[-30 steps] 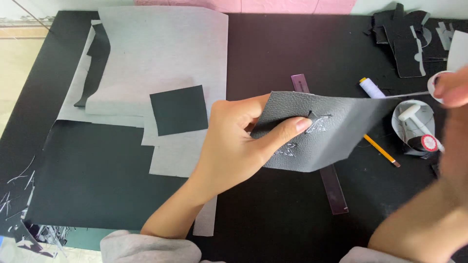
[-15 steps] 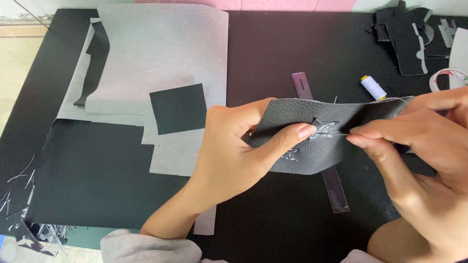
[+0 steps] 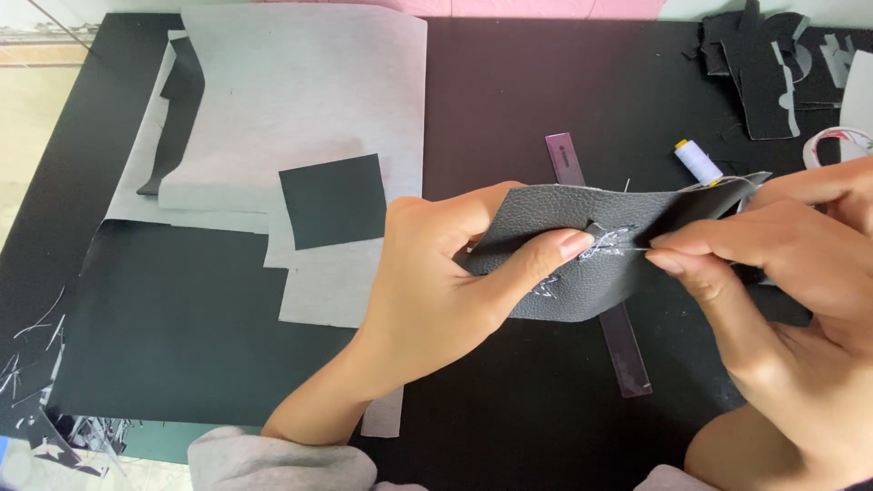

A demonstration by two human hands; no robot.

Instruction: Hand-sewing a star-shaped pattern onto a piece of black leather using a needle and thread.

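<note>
Both hands pinch: left hand (image 3: pixel 436 273) fingers grip the dark grey leather piece (image 3: pixel 582 255), right hand (image 3: pixel 773 245) fingers tug pale thread (image 3: pixel 627 245), which may snap.

Near edge, centre: bare black tabletop (image 3: pixel 509 427), open passage.
Far edge, centre: bare strip, open.
Left half: flat grey sheets (image 3: pixel 300 100) and black square (image 3: pixel 335 200), low.
Right side: purple ruler (image 3: pixel 627 355), thread spool (image 3: pixel 698 164).
Far right corner: black offcuts (image 3: pixel 764 73).

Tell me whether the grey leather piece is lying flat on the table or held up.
Held up. The left hand pinches the grey leather piece above the black table, the right hand at its stitching.
</note>
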